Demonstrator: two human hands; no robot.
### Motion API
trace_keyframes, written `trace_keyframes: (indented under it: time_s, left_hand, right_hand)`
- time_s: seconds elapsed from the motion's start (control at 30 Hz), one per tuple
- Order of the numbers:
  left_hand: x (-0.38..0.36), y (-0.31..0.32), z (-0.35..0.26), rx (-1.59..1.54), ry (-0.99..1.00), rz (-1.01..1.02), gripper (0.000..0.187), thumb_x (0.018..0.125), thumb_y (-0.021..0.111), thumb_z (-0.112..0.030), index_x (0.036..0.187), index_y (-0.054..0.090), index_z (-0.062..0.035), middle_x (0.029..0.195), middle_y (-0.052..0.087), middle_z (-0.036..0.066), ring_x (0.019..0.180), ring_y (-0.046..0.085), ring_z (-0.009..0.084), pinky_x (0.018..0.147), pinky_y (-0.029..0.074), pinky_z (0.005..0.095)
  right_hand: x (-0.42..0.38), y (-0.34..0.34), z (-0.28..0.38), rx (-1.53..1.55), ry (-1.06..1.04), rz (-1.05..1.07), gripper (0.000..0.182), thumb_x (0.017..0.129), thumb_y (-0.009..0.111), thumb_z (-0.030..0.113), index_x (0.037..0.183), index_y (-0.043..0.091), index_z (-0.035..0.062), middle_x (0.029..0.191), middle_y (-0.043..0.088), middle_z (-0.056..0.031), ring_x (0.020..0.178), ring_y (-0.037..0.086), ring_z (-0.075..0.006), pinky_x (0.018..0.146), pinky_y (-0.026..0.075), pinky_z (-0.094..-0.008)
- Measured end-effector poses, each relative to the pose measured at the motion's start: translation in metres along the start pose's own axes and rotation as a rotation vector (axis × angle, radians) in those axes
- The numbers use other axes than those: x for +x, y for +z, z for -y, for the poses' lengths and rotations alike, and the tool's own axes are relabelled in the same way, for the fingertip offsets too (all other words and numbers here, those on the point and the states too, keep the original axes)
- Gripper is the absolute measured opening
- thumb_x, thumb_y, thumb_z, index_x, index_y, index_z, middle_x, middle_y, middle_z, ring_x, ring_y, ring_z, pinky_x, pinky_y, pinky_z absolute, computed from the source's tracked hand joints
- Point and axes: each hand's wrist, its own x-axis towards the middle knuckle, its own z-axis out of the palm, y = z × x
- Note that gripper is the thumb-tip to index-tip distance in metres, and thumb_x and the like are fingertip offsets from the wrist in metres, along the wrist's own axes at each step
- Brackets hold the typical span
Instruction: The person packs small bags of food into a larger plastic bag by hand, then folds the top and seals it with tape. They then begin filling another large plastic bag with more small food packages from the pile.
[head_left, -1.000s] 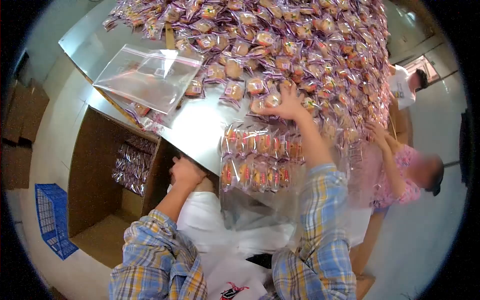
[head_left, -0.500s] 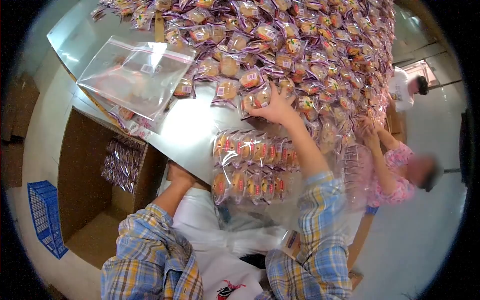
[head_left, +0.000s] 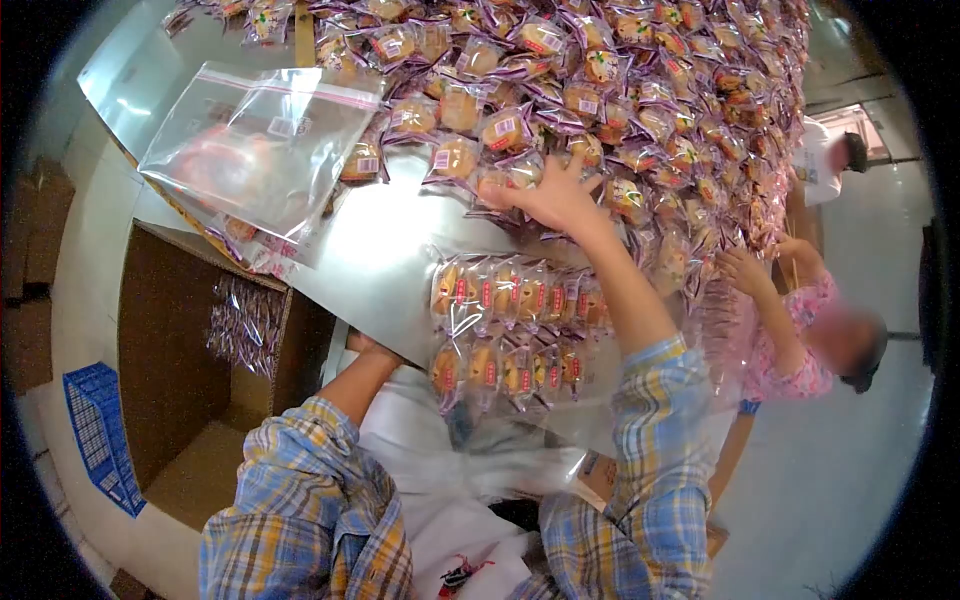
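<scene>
My right hand point(head_left: 560, 196) reaches to the front edge of a large pile of wrapped pastries point(head_left: 640, 80). Its fingers are spread over a wrapped pastry point(head_left: 508, 176) and touch it; whether they grip it is unclear. My left hand point(head_left: 362, 346) is low beside the metal table's edge, its fingers hidden under the tabletop. Between my forearms, a clear bag point(head_left: 590, 375) holds two rows of wrapped pastries point(head_left: 510, 292) lying side by side. To the left on the metal table point(head_left: 375, 250) lies a flat clear zip bag point(head_left: 260, 150).
An open cardboard box point(head_left: 175, 350) with wrapped packs inside stands at the left, beside a blue plastic crate point(head_left: 103, 435). A co-worker in a pink top point(head_left: 790, 340) handles pastries at the right. Another person in white point(head_left: 822, 165) is farther back.
The view has shifted slightly. My right hand stays at the pile's edge with its fingers moved a little. The co-worker's hands have moved apart.
</scene>
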Motion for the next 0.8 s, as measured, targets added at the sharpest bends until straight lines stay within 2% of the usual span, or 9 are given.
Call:
trace_keyframes:
  time_s: [0.13,0.23,0.33,0.43,0.5,0.57,0.63,0.7,0.8]
  left_hand:
    - [0.002,0.001,0.005,0.002,0.004,-0.009,0.062,0.096,0.051,-0.048,0.149,0.048,-0.0175,0.152,0.05,0.011,0.141,0.045,0.0303,0.106,0.04,0.0532]
    - [0.007,0.002,0.01,0.008,0.011,-0.033,0.061,0.096,0.05,-0.048,0.149,0.048,-0.0175,0.152,0.05,0.011,0.141,0.044,0.0304,0.106,0.04,0.0532]
    - [0.013,0.014,0.018,0.005,0.028,-0.109,0.061,0.096,0.05,-0.048,0.15,0.047,-0.0174,0.152,0.05,0.011,0.141,0.044,0.0304,0.107,0.04,0.0532]
    - [0.023,0.07,0.036,-0.001,0.053,-0.374,0.061,0.097,0.05,-0.047,0.15,0.047,-0.0173,0.152,0.049,0.01,0.142,0.044,0.0305,0.107,0.039,0.0533]
    - [0.02,0.075,0.042,0.012,0.039,-0.546,0.061,0.097,0.049,-0.047,0.15,0.047,-0.0173,0.152,0.049,0.01,0.142,0.043,0.0305,0.107,0.039,0.0533]
    - [0.006,0.031,0.038,0.039,-0.026,-0.197,0.062,0.094,0.054,-0.048,0.148,0.05,-0.0175,0.151,0.051,0.01,0.139,0.047,0.0302,0.106,0.041,0.0509]
    - [-0.025,-0.057,0.023,0.053,-0.081,0.077,0.063,0.091,0.059,-0.049,0.146,0.052,-0.0177,0.149,0.053,0.01,0.136,0.05,0.0299,0.105,0.043,0.0485]
    - [-0.044,-0.089,0.019,0.048,-0.113,0.189,0.064,0.089,0.064,-0.05,0.143,0.055,-0.0179,0.147,0.054,0.01,0.133,0.053,0.0295,0.104,0.045,0.046]
    - [-0.035,-0.06,0.03,0.071,-0.104,0.107,0.057,0.084,0.067,-0.048,0.135,0.063,-0.0226,0.138,0.062,0.008,0.126,0.06,0.0271,0.096,0.05,0.0468]
  right_hand:
    - [0.008,0.0,-0.005,-0.014,-0.088,-0.022,0.138,0.056,0.074,0.085,0.153,0.034,-0.0044,0.162,0.011,-0.0363,0.146,0.015,-0.0624,0.113,0.023,-0.0723]
    - [0.003,0.002,-0.006,0.034,-0.212,-0.118,0.119,0.059,0.081,0.074,0.142,0.049,-0.0063,0.154,0.034,-0.0343,0.138,0.034,-0.0607,0.111,0.035,-0.0629]
    - [0.008,0.006,-0.017,0.09,-0.4,-0.185,0.096,0.062,0.085,0.059,0.127,0.06,-0.0073,0.135,0.055,-0.0294,0.124,0.051,-0.0517,0.105,0.045,-0.0522]
    - [0.004,0.0,-0.021,0.088,-0.472,-0.272,0.084,0.062,0.085,0.051,0.12,0.064,-0.0058,0.126,0.06,-0.027,0.117,0.056,-0.0451,0.103,0.046,-0.0493]
    - [0.0,-0.004,-0.02,0.17,-0.49,-0.296,0.073,0.065,0.089,0.034,0.12,0.062,-0.0048,0.111,0.069,-0.0197,0.101,0.068,-0.0308,0.091,0.054,-0.0406]
    - [-0.005,-0.013,-0.028,0.464,-0.424,-0.12,0.06,0.07,0.088,0.027,0.116,0.063,-0.0022,0.104,0.071,-0.0133,0.091,0.069,-0.0214,0.083,0.056,-0.036]
    - [-0.018,-0.027,-0.028,0.767,-0.329,-0.231,0.057,0.069,0.088,0.022,0.114,0.066,-0.0029,0.1,0.073,-0.0116,0.089,0.069,-0.0195,0.08,0.056,-0.0335]
    - [-0.006,-0.037,-0.043,0.857,-0.306,-0.399,0.052,0.072,0.088,0.021,0.111,0.065,-0.0034,0.101,0.073,-0.0102,0.088,0.068,-0.0159,0.079,0.055,-0.0303]
    - [-0.022,-0.047,-0.056,0.65,-0.396,-0.32,0.057,0.07,0.09,0.031,0.108,0.065,-0.003,0.1,0.072,-0.0107,0.087,0.067,-0.0176,0.08,0.055,-0.0338]
